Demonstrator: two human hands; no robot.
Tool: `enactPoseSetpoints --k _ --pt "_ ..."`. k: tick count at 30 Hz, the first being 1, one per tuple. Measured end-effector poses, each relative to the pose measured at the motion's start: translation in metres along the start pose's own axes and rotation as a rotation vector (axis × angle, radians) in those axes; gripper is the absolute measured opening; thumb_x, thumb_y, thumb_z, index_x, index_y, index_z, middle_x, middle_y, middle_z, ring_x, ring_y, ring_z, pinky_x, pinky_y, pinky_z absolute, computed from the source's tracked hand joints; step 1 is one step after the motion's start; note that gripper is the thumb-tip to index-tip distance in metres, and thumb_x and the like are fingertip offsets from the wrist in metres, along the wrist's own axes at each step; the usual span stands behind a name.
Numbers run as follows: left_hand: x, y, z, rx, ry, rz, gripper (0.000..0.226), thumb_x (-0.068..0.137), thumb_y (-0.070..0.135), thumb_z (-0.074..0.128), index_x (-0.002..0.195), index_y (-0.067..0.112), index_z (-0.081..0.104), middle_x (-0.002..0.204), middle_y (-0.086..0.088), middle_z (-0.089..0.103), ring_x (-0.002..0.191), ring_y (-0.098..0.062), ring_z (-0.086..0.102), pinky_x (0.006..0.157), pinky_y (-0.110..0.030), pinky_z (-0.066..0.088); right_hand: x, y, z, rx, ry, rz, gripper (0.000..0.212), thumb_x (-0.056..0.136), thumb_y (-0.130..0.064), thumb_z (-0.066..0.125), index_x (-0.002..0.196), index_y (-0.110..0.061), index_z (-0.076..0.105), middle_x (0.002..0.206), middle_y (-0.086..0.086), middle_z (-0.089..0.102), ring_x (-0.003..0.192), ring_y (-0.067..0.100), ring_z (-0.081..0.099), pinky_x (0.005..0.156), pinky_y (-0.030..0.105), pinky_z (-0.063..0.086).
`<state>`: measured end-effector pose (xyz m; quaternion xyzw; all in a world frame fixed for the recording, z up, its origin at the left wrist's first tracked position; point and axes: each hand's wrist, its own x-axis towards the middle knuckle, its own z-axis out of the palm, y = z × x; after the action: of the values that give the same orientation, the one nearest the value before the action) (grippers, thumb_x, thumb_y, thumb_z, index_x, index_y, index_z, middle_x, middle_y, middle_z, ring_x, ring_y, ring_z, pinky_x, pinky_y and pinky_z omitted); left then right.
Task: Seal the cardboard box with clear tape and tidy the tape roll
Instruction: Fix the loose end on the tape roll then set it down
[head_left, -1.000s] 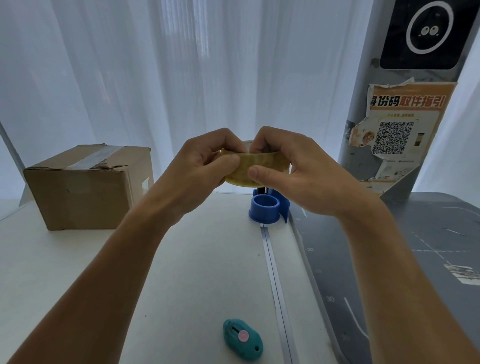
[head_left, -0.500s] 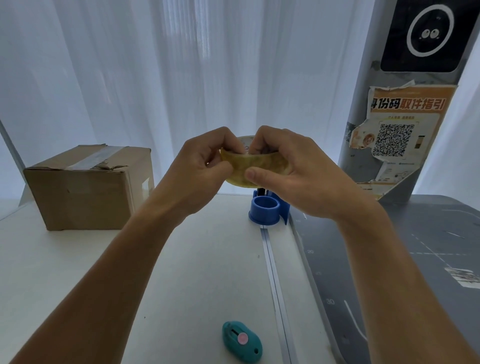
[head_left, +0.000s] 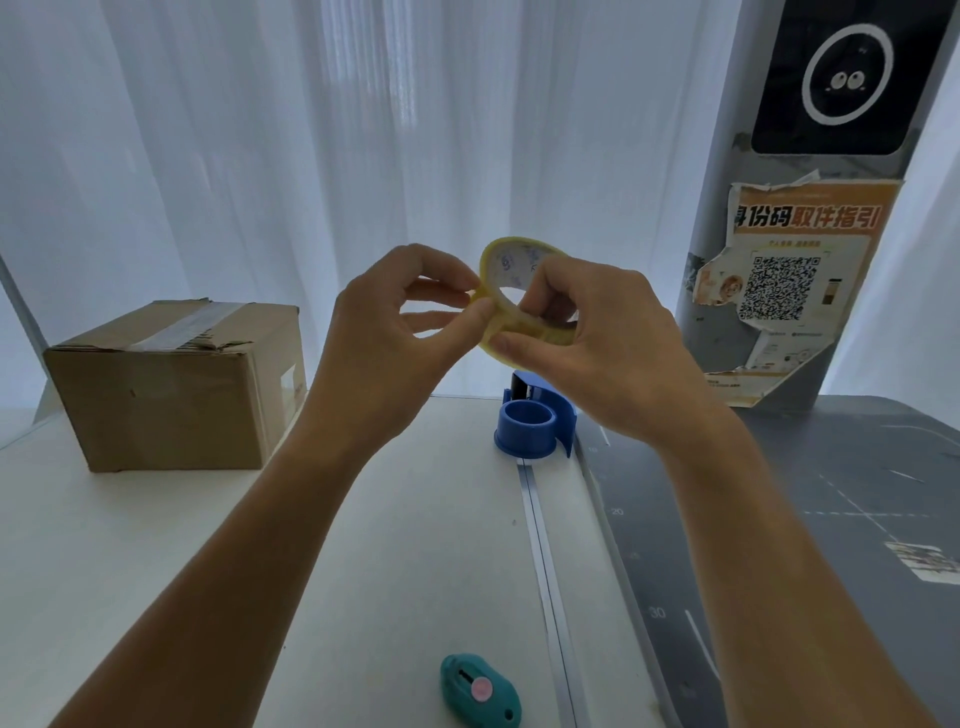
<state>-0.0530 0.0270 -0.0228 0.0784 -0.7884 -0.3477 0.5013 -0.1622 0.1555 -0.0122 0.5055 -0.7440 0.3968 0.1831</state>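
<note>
A yellowish roll of clear tape is held up in front of me, above the white table, tilted so that its hollow core shows. My right hand grips the roll from the right and below. My left hand pinches the roll's left edge between thumb and forefinger. The brown cardboard box stands at the far left of the table, well apart from both hands, with a strip of tape along its top seam. A blue tape dispenser sits on the table right under the roll, with nothing on its hub.
A teal box cutter lies near the table's front edge. A dark cutting mat covers the right side. A grey pillar with a torn orange poster rises at the back right. White curtains hang behind.
The roll has turned from edge-on to tilted, so its open core now faces me. My left fingers have shifted to pinch its left edge. Both hands rose slightly.
</note>
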Motion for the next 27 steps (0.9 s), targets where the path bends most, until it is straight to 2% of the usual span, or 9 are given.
enactPoseSetpoints --k 3,9,16,20,22,24,26,27 --pt "-0.0004 0.0026 -0.0009 -0.009 0.021 -0.006 0.019 0.084 0.027 0.076 0.098 0.016 0.071 0.094 0.01 0.073 0.09 0.001 0.07 0.076 -0.012 0.056 0.0001 -0.001 -0.0015 -0.025 0.015 -0.007 0.028 0.08 -0.051 0.07 0.084 -0.025 0.062 0.08 -0.011 0.066 0.075 0.015 0.064 0.073 0.043 0.058" --pt "-0.0003 0.006 -0.0024 0.057 0.026 0.004 0.014 0.083 0.03 0.076 0.093 0.022 0.071 0.088 0.018 0.071 0.087 0.007 0.068 0.071 -0.005 0.052 -0.0006 -0.0035 -0.0019 -0.114 0.049 -0.003 0.028 0.08 -0.052 0.069 0.082 -0.024 0.062 0.077 -0.011 0.067 0.074 0.015 0.064 0.072 0.043 0.058" --pt "-0.0013 0.0038 -0.0001 0.148 0.039 0.048 0.013 0.085 0.028 0.074 0.093 0.019 0.072 0.09 0.009 0.072 0.086 -0.002 0.069 0.076 -0.008 0.054 -0.0013 -0.0074 -0.0031 -0.164 0.063 0.003 0.029 0.081 -0.053 0.068 0.082 -0.024 0.063 0.078 -0.011 0.068 0.074 0.014 0.064 0.071 0.04 0.057" --pt "0.0017 0.0039 -0.0039 0.164 -0.015 0.015 0.013 0.086 0.033 0.072 0.094 0.023 0.069 0.094 0.013 0.071 0.09 0.0 0.068 0.076 -0.006 0.051 -0.0005 -0.007 -0.0018 -0.107 0.048 0.02 0.03 0.079 -0.054 0.069 0.081 -0.025 0.062 0.076 -0.012 0.067 0.072 0.013 0.064 0.07 0.041 0.058" --pt "0.0026 0.0049 -0.0053 0.148 -0.046 -0.029 0.017 0.086 0.04 0.071 0.096 0.027 0.066 0.098 0.017 0.069 0.091 0.001 0.068 0.076 -0.01 0.051 0.0002 -0.0062 -0.002 -0.032 0.031 0.029 0.031 0.079 -0.053 0.07 0.082 -0.024 0.061 0.077 -0.011 0.066 0.072 0.014 0.064 0.069 0.043 0.058" --pt "0.0021 0.0043 -0.0033 0.107 -0.052 -0.118 0.03 0.086 0.049 0.067 0.105 0.027 0.061 0.103 0.016 0.066 0.093 -0.004 0.068 0.08 -0.026 0.058 0.0014 -0.0066 -0.0013 0.061 0.014 0.05 0.03 0.082 -0.053 0.067 0.086 -0.025 0.058 0.079 -0.011 0.064 0.073 0.013 0.063 0.07 0.043 0.058" --pt "0.0013 0.0055 -0.0007 0.037 -0.07 -0.303 0.046 0.086 0.058 0.06 0.115 0.023 0.053 0.104 0.008 0.064 0.093 -0.012 0.068 0.081 -0.038 0.061 0.002 -0.0089 0.0012 0.182 -0.017 0.094 0.027 0.087 -0.05 0.063 0.092 -0.023 0.056 0.08 -0.01 0.061 0.075 0.014 0.062 0.073 0.042 0.059" --pt "0.0015 0.0064 -0.0002 -0.02 -0.083 -0.398 0.05 0.086 0.059 0.059 0.118 0.022 0.05 0.102 0.005 0.065 0.091 -0.014 0.069 0.082 -0.04 0.061 0.0019 -0.0101 0.003 0.249 -0.037 0.125 0.025 0.09 -0.046 0.061 0.094 -0.022 0.055 0.083 -0.007 0.061 0.078 0.016 0.062 0.074 0.042 0.059"
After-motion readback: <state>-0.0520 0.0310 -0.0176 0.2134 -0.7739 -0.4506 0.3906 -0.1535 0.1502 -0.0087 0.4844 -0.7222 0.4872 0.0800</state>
